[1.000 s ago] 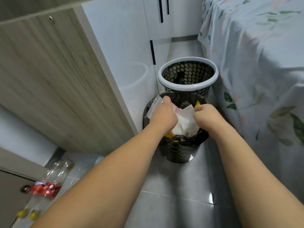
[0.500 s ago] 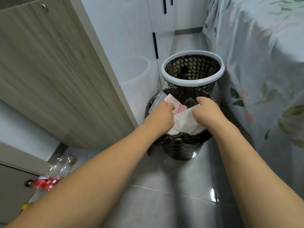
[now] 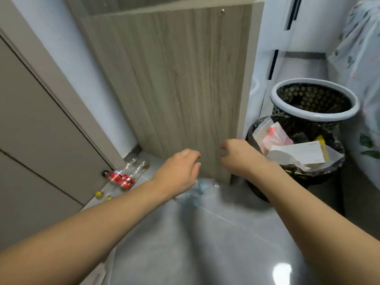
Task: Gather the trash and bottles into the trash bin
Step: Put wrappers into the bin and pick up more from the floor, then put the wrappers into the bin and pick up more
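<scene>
Fingers of the left hand [image 3: 181, 171] are seen loosely curled with nothing held between them, and those of the right hand [image 3: 238, 155] are likewise bent and relaxed around no object. Both hands are raised side by side, slightly apart, in front of a wood-grain cabinet panel [image 3: 176, 79]. Just below the left hand, a crumpled clear plastic bottle [image 3: 197, 191] is seen lying on the grey tiled floor [image 3: 205, 243], blurred. Further left, two clear bottles with red labels [image 3: 125, 175] are laid against the base of a door [image 3: 30, 140]. To the right of the right hand, the trash bin [image 3: 267, 190] is lined with a black bag and filled with a clear plastic bag [image 3: 269, 134] and white paper [image 3: 300, 153]. Behind it, touching or nearly so, a second bin [image 3: 314, 117] with a white rim is placed beside a floral bedsheet [image 3: 362, 48].
</scene>
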A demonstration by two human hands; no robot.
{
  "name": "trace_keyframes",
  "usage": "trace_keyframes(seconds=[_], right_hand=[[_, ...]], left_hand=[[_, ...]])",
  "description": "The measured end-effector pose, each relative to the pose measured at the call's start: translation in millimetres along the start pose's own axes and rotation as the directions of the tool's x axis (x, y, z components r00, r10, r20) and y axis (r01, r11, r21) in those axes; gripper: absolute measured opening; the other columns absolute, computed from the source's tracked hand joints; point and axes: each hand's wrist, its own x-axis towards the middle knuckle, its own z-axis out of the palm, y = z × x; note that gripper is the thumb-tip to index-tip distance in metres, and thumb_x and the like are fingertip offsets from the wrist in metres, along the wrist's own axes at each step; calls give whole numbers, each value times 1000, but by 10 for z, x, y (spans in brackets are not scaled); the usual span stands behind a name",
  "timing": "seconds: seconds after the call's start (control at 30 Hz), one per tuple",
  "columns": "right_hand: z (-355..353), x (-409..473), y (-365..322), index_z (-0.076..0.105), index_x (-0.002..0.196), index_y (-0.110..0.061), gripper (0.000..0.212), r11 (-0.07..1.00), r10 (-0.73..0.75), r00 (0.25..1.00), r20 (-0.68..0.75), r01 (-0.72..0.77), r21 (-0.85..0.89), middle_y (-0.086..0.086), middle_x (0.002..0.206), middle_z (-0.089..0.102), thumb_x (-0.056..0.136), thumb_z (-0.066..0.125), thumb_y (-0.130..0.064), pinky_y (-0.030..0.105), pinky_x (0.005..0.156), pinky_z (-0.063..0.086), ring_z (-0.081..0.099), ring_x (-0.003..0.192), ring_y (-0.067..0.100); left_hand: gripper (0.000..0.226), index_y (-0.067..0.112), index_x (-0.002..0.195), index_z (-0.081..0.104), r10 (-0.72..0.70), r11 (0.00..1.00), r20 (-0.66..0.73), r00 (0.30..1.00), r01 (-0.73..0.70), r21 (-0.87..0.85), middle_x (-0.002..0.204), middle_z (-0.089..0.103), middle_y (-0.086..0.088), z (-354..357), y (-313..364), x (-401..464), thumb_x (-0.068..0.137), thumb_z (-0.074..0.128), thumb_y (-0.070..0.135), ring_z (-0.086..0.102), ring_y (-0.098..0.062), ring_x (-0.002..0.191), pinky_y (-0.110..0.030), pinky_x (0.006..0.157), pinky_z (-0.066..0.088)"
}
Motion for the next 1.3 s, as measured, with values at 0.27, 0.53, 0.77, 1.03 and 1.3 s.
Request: trace_keyframes(seconds=[0.27,0.53,0.77,1.03,1.3], right_hand=[[997,-117,-1252,55,100,-7,18,949,-270,934,236,299,-97,11,104,54,87,49,-18,32,80,43,53,102,32],[2322,-307,-2074,48,134,-12,45,920,-308,789,531,390,-46,7,136,50,91,50,-26,36,101,42,47,124,26],[3045,-471,-2323,53,127,-10,39,924,-260,708,657,381,-45,10,130,54,91,51,-26,37,99,45,52,119,26],[3397,-433,-2222,43,141,-12,49,947,-207,696,688,319,-39,8,139,49,92,49,-21,29,101,40,48,126,23],[3732,-220,-2282,38,142,-18,54,954,-242,722,648,297,25,9,137,44,89,44,-11,35,104,41,50,122,28]], left_hand=[[32,14,126,54,-256,966,18,966,256,-21,127,58,-8,-49,-1358,-1149,97,47,27,54,-26,116,-36,96,44],[32,11,126,57,-641,746,72,764,642,-175,127,58,-6,453,-2305,-2611,95,50,18,58,-24,112,-30,94,43],[38,9,120,61,-777,563,209,593,804,-190,120,58,-9,1113,-2465,-3640,85,56,25,52,-31,114,-35,98,40],[84,9,122,53,-821,548,203,534,836,16,124,50,-13,1409,-2377,-3556,58,62,61,50,-34,115,-40,91,46],[115,9,150,13,-827,540,314,466,813,216,145,20,-16,1459,-2442,-3333,67,56,75,25,-35,130,-39,110,29]])
